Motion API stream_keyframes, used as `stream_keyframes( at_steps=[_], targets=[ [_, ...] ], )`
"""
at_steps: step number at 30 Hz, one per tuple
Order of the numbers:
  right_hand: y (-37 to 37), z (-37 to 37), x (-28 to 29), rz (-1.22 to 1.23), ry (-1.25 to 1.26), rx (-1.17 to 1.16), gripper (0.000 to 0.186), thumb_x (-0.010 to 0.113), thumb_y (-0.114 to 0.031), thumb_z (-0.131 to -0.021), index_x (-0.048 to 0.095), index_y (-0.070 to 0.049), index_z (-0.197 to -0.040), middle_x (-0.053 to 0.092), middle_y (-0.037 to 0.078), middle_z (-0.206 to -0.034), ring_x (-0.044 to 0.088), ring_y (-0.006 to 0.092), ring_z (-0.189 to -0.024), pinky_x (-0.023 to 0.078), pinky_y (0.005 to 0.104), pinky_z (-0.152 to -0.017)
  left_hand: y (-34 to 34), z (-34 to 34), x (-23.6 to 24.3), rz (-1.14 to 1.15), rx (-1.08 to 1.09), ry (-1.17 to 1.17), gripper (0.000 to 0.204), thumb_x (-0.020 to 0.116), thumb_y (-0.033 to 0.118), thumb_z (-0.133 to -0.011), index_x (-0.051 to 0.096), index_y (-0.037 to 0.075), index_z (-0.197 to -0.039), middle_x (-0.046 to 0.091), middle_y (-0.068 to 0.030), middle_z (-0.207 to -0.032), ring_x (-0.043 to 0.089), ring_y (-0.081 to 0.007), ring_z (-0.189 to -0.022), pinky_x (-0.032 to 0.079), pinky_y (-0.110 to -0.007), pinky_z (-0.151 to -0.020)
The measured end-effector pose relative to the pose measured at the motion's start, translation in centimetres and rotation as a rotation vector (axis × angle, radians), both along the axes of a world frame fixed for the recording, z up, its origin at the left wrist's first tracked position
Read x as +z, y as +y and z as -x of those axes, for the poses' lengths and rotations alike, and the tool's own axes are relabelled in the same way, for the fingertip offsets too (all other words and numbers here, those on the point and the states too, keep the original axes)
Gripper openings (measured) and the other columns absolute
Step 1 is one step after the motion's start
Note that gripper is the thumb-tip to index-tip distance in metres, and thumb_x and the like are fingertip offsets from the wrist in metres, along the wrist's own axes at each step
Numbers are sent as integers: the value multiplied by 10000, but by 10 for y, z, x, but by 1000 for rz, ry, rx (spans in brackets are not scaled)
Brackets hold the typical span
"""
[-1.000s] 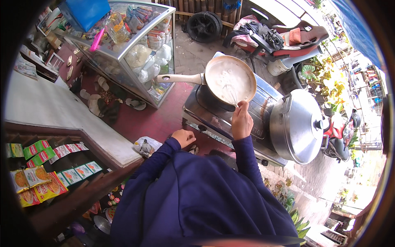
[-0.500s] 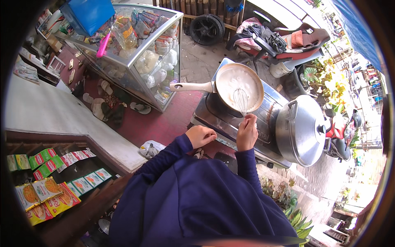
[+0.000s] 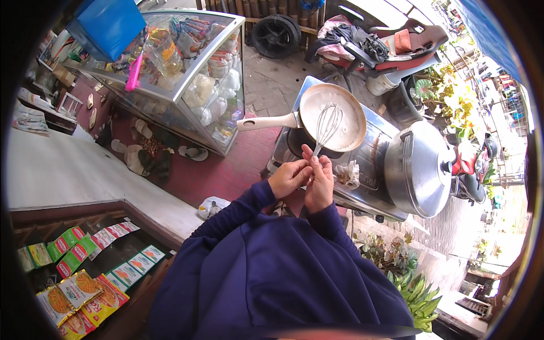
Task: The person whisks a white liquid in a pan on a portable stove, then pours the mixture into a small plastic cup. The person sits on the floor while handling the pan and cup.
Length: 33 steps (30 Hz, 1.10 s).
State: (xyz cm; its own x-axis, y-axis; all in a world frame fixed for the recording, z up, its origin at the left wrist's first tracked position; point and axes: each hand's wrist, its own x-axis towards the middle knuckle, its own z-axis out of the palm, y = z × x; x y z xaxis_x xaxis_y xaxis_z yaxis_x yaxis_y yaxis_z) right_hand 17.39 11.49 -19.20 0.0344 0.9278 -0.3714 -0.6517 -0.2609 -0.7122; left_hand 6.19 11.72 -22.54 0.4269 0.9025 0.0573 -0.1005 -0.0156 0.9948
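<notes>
A metal wire whisk (image 3: 327, 126) slants over a cream-coloured frying pan (image 3: 362, 117), its wires above a pale, milky liquid. My right hand (image 3: 320, 187) is closed round the lower part of the whisk handle, palm partly turned up. Against it, my left hand (image 3: 288, 179) is closed with its fingertips at the handle's lower end, which the fingers mostly hide. The pan sits on the left burner of a silver gas stove (image 3: 371, 156), handle pointing left. Just right of my right hand lies a crumpled clear plastic bag (image 3: 348, 173) on the stove's front.
A big lidded aluminium pot (image 3: 416, 175) stands on the stove's right side. At the left is a glass display case (image 3: 187, 85) with a blue box (image 3: 106, 28) on top. Hanging sachets (image 3: 85, 292) fill the lower left; potted plants (image 3: 416, 303) grow at the lower right.
My right hand has drawn the whisk toward me and left, lifting its wires. My left hand has come in to meet it at the handle. The crumpled plastic bag is now uncovered.
</notes>
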Motion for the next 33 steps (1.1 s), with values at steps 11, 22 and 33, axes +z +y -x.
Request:
stream_keyframes(
  at_steps=[11,22,33],
  targets=[
    [39,82,-68,290,403,164,235,416,-332,-934,532,-132,-887,546,-26,-686,523,98,-605,430,248,-582,26,53,15,-177,308,186,270,398,214,-956,530,9,-839,469,-9,-635,442,-62,-569,362,-225,-514],
    [63,123,-100,311,203,135,230,440,-330,-928,527,-123,-882,523,-28,-684,514,98,-605,433,260,-576,35,54,43,-152,189,89,298,370,206,-954,472,21,-743,428,-14,-595,395,-83,-521,310,-222,-481],
    [25,33,-105,252,-135,343,228,463,-329,-923,522,-113,-876,500,-30,-682,506,99,-605,437,271,-570,14,21,20,-186,266,109,307,416,267,-920,544,2,-831,569,-155,-680,583,-293,-669,454,-349,-610]
  ],
)
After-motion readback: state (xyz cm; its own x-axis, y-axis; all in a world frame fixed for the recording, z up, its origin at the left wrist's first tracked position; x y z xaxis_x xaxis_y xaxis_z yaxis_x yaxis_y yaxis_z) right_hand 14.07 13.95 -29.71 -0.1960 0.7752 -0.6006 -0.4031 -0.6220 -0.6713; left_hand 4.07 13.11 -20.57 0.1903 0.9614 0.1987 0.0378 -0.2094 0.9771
